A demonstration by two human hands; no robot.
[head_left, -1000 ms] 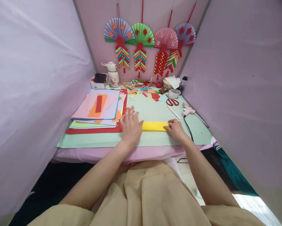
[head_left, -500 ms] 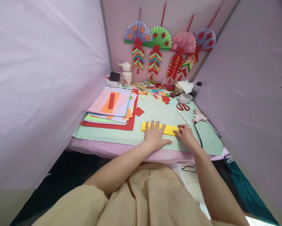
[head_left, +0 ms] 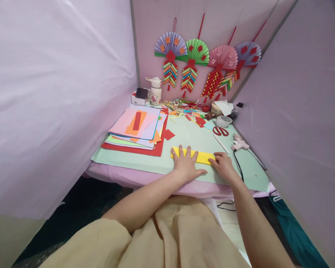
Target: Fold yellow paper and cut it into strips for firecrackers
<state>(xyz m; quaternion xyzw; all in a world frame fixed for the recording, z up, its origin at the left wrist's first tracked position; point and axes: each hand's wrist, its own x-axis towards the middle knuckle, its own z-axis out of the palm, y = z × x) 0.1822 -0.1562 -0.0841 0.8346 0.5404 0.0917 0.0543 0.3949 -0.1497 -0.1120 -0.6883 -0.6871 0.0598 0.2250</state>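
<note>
A folded yellow paper strip lies on the pale green mat near the table's front edge. My left hand lies flat on the strip's left part, fingers spread. At the strip's right end rests my right hand, its fingers curled and pressing down on the paper's edge.
A stack of coloured paper sheets sits at the left. Red scissors, a white stick, a glue gun with its black cord, a tape roll, paper scraps and a mug lie further back. Paper fans hang on the wall.
My left hand slid from left of the strip onto its left part. The view turned left, so the table now sits further right. My right hand stayed at the strip's right end.
</note>
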